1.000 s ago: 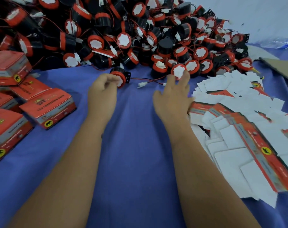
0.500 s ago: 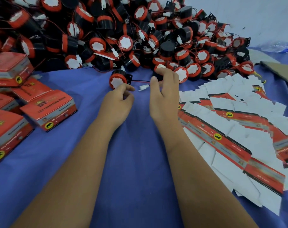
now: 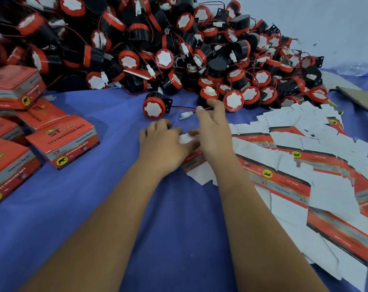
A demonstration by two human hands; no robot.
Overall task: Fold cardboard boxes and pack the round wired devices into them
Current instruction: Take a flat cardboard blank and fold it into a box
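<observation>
Blue cloth [image 3: 174, 218] covers the table under my arms. Folded red boxes [image 3: 63, 142] at my left read "ST" and "12V reversing horn", with a black animal on a yellow disc. My left hand [image 3: 164, 144] and right hand [image 3: 214, 135] together pinch one flat box blank [image 3: 194, 163] at the near edge of the spread of blanks [image 3: 305, 165], its long axis running away to my right. One round device [image 3: 154, 107] lies just beyond my fingers, white face toward me, wire trailing right, before the heap [image 3: 157, 49].
</observation>
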